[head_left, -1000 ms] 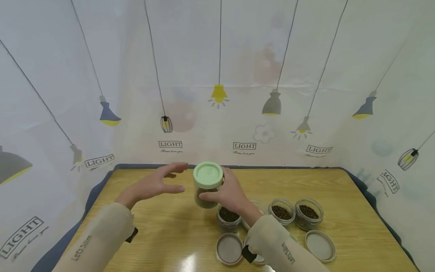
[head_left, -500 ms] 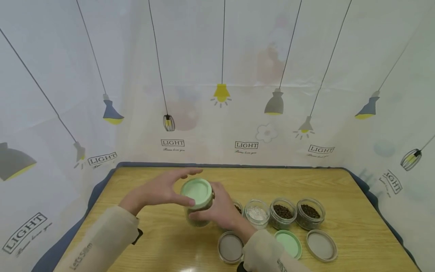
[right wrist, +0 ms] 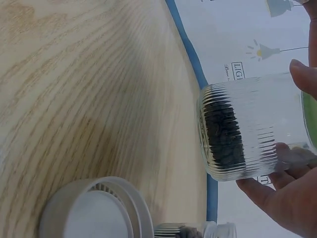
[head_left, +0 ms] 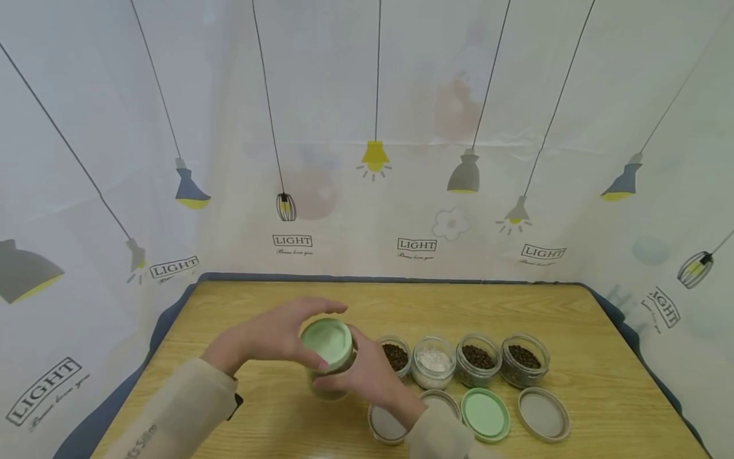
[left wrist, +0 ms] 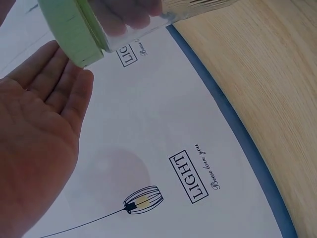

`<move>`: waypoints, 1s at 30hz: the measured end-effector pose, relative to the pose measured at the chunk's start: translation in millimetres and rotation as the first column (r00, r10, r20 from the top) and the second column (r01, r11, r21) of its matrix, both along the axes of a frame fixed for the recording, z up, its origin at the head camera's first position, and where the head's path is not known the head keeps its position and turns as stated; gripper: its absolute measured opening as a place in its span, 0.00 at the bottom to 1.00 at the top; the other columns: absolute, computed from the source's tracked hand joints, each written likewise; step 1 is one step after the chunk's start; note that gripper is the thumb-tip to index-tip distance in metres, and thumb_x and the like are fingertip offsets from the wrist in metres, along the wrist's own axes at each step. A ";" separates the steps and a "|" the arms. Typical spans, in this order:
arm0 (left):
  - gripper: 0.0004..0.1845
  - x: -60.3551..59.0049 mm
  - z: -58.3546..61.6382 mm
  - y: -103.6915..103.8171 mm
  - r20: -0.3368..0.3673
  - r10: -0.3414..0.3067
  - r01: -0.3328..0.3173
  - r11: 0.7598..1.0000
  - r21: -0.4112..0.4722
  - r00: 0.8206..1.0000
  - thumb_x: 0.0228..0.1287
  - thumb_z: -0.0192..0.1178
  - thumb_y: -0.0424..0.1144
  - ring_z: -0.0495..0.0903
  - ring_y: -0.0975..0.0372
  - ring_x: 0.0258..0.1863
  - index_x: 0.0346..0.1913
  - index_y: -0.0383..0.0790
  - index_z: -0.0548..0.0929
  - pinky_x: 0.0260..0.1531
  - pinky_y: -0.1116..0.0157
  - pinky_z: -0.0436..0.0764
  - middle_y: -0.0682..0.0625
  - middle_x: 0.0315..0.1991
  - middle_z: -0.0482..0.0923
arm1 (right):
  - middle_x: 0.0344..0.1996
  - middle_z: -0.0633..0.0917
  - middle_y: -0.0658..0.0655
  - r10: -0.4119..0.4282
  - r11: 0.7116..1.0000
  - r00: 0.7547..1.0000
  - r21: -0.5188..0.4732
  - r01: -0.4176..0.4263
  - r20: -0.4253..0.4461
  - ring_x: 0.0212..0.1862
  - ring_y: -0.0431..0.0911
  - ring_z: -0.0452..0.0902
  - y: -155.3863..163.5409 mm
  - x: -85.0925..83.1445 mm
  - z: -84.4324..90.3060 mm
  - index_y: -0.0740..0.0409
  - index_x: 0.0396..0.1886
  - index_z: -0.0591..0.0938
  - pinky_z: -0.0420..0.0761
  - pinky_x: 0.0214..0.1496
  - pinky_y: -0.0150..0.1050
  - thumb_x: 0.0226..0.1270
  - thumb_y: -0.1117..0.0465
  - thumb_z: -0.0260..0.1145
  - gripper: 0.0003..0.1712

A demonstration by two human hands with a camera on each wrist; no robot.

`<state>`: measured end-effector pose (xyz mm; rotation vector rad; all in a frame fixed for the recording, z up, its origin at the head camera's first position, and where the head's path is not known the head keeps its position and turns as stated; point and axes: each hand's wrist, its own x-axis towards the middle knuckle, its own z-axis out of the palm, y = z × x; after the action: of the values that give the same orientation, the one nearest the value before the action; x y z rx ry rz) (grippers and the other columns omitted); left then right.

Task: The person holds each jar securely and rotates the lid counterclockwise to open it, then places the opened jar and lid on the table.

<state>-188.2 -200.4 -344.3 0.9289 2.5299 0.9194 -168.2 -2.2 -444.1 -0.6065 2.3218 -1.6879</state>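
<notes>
A ribbed clear glass jar (right wrist: 257,129) with dark beans in its bottom hangs above the wooden table. Its round light green lid (head_left: 325,341) is on top. My right hand (head_left: 369,373) grips the jar's side, thumb in front and fingers behind. From the left, my left hand (head_left: 269,335) spans the lid, its thumb on the near rim and its fingers round the far side. In the left wrist view, those fingertips meet the edge of the lid (left wrist: 72,32), and right-hand fingers show through the glass.
Right of my hands stand several uncovered glass jars in a row: one with white grains (head_left: 433,361), others with dark beans (head_left: 478,357). Before them lie loose lids, including a green lid (head_left: 485,414) and a pale lid (head_left: 543,414). A printed backdrop (head_left: 367,210) surrounds the table.
My right hand has brought the jar lower and toward me. My left hand has moved from beside the lid to grasp it. More of the row of jars shows.
</notes>
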 end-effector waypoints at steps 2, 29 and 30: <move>0.51 1.2 -1.0 1.5 -0.016 -0.006 0.005 1.000 -0.022 1.000 0.41 0.78 0.53 0.67 0.55 0.69 0.70 0.44 0.68 0.66 0.49 0.68 0.52 0.69 0.69 | 0.51 0.82 0.47 -0.006 1.000 1.000 -0.008 0.006 0.009 0.52 0.42 0.78 -0.9 0.7 -1.2 0.46 0.66 0.70 0.78 0.54 0.41 0.43 0.48 0.81 0.48; 0.43 1.1 -20.2 2.4 -0.268 -0.090 0.050 0.987 -0.153 0.959 0.35 0.78 0.56 0.76 0.64 0.57 0.62 0.52 0.79 0.55 0.59 0.77 0.60 0.58 0.79 | 0.49 0.84 0.49 -0.080 0.993 0.992 0.073 0.088 -0.096 0.47 0.40 0.80 -5.8 4.9 -9.6 0.52 0.66 0.71 0.80 0.49 0.34 0.41 0.41 0.80 0.51; 0.43 1.5 -20.9 2.4 -0.271 -0.086 0.045 0.987 -0.153 0.959 0.35 0.78 0.57 0.76 0.64 0.57 0.62 0.53 0.79 0.55 0.59 0.77 0.61 0.58 0.79 | 0.48 0.84 0.49 -0.082 0.993 0.991 0.076 0.090 -0.101 0.47 0.40 0.80 -6.0 5.3 -9.8 0.52 0.66 0.71 0.80 0.48 0.34 0.41 0.41 0.80 0.51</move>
<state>-186.7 -198.0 -365.2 1.1584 2.7327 0.6100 -162.9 -8.2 -453.9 -0.5935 2.5050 -1.6259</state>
